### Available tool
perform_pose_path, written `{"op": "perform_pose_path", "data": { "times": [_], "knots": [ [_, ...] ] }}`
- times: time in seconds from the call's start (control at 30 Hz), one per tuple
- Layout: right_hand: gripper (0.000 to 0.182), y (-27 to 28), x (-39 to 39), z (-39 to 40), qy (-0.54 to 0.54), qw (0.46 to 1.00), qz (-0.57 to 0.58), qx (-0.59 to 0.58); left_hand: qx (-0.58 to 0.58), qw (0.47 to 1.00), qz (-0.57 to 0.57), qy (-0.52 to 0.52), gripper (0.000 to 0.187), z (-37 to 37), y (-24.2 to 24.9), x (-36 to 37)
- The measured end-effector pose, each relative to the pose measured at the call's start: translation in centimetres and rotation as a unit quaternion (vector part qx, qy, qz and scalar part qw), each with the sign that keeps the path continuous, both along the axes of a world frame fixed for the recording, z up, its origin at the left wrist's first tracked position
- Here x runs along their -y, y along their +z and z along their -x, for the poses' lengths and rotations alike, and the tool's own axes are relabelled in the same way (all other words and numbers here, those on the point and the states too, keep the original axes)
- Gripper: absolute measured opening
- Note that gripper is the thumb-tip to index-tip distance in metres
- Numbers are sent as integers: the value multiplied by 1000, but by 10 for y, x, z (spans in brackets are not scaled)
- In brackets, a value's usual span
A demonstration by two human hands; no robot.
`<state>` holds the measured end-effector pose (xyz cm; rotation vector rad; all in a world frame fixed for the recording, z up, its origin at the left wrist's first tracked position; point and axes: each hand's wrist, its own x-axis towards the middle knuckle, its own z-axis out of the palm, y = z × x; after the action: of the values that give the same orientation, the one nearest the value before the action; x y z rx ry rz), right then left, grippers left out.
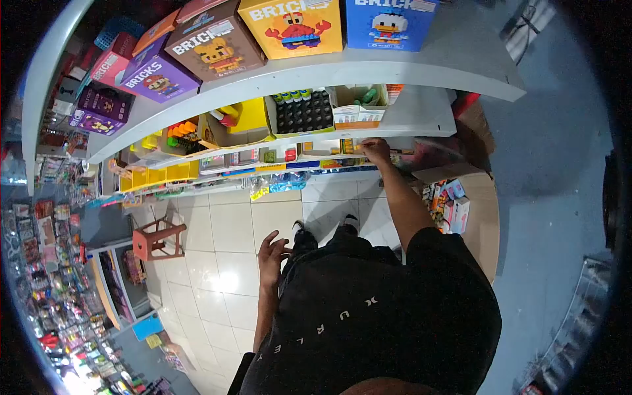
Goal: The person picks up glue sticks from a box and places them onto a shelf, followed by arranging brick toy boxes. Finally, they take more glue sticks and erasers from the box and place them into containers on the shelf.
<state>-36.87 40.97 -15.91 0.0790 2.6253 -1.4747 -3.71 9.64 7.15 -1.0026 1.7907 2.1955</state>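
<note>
Your left hand (271,253) hangs open-fingered; your right hand (375,150) touches the lower shelf (421,108), grip unclear, beneath "BRICKS" boxes (214,43).

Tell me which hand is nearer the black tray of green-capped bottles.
Right. The right hand reaches the shelf just below the black tray; the left hand hangs far lower, by the thigh.

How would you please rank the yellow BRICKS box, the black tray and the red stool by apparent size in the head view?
1. Yellow BRICKS box, though it is nearest the camera.
2. Black tray.
3. Red stool, close to the tray, so unsure.
</note>
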Motion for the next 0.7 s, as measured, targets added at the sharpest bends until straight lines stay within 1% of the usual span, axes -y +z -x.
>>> {"op": "perform_pose_path", "data": {
  "times": [0.1, 0.2, 0.27, 0.3, 0.4, 0.5, 0.6, 0.7],
  "knots": [
    [17, 7, -1, 2, 55, 996, -75, -7, 13, 1000, 6, 7, 49, -5, -6, -6],
    [14, -3, 0, 11, 93, 991, -86, 37, 26, 999, 15, 15, 48, -3, -2, -12],
    [15, -14, -4, 21, 129, 986, -105, 18, 19, 1000, 16, 15, 48, -3, -4, -15],
    [15, -11, -3, 24, 147, 982, -114, 9, 16, 1000, 16, 15, 48, -1, -3, -16],
    [17, -1, -6, 30, 203, 967, -102, 115, 26, 999, 16, 12, 48, 5, -1, -19],
    [18, 6, -7, 30, 217, 966, -97, 98, 24, 1000, 3, 15, 48, 9, -6, -22],
    [22, 11, -7, 32, 236, 959, -108, 111, 21, 1000, 8, 6, 49, 12, -3, -24],
    [21, 18, -7, 34, 253, 953, -107, 124, 28, 999, 11, 11, 49, 12, -7, -22]
  ]
}}
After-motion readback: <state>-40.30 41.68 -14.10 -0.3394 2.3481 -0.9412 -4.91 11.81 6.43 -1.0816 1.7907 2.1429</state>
